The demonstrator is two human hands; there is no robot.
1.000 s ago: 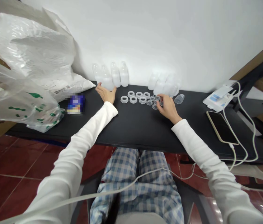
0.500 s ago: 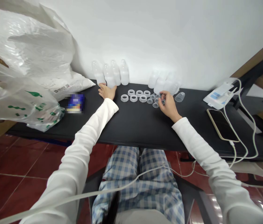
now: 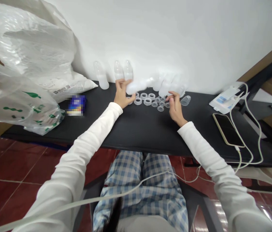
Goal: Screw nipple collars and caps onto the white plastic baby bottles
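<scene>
My left hand [image 3: 122, 94] has its thumb and fingers about the base of a translucent white baby bottle [image 3: 137, 86], which is tipped over toward the right and blurred. Behind that hand stand capped baby bottles [image 3: 117, 69], with another bottle [image 3: 101, 75] farther left. My right hand [image 3: 175, 108] hovers by the clear bottle nipples [image 3: 161, 103], its index finger bent and thumb slightly apart, with nothing plainly held. White screw rings [image 3: 147, 101] lie in two rows between my hands; my left thumb partly covers the leftmost ones.
More white bottles [image 3: 166, 84] stand by the wall at right, beside a clear cap [image 3: 185, 100]. A phone [image 3: 229, 129], cables and a white box [image 3: 222, 102] lie to the right. Plastic bags [image 3: 29, 54] and a pixelated blue pack [image 3: 76, 104] are at left.
My left hand has moved right and taken a bottle from the left group, tipping it rightward above the rings. My right hand has shifted slightly right, its fingers loosening from their pinch.
</scene>
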